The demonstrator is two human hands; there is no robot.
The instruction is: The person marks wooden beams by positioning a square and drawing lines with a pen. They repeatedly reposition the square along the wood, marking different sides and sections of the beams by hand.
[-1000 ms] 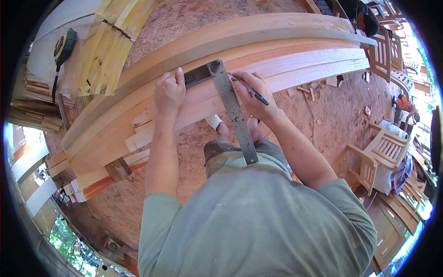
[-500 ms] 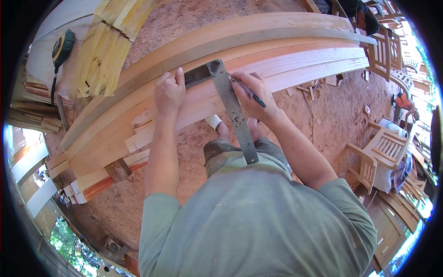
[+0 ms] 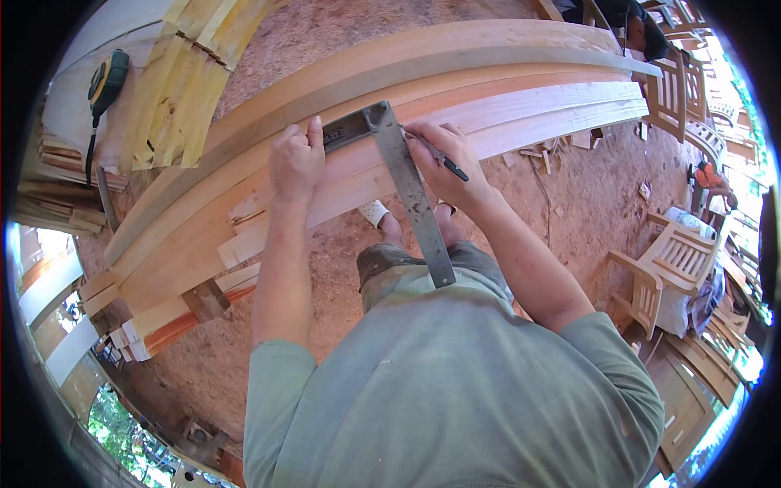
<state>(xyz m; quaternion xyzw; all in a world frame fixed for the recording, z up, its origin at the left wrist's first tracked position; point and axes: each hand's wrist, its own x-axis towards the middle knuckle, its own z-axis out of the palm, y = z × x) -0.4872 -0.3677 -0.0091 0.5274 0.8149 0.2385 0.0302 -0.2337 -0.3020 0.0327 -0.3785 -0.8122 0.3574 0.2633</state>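
A metal try square (image 3: 411,191) lies across the long wooden boards (image 3: 537,110), its blade pointing back toward my shirt. My left hand (image 3: 296,161) is closed around the end of the square's stock, thumb up. In my right hand (image 3: 447,160) is a black pen (image 3: 452,167), pinched between the fingers. That hand rests on the boards at the right edge of the blade, close to the corner of the square. The pen's tip is hidden by my fingers.
A tape measure (image 3: 107,81) sits on stacked planks (image 3: 167,98) at upper left. Wooden chairs (image 3: 671,256) stand on the right. A person in orange (image 3: 709,179) is farther off at right. Wood scraps (image 3: 541,154) litter the dirt floor (image 3: 586,195) beyond the boards.
Almost nothing differs. The whole view has shifted very slightly; both hands, the try square and the pen keep their places on the boards.
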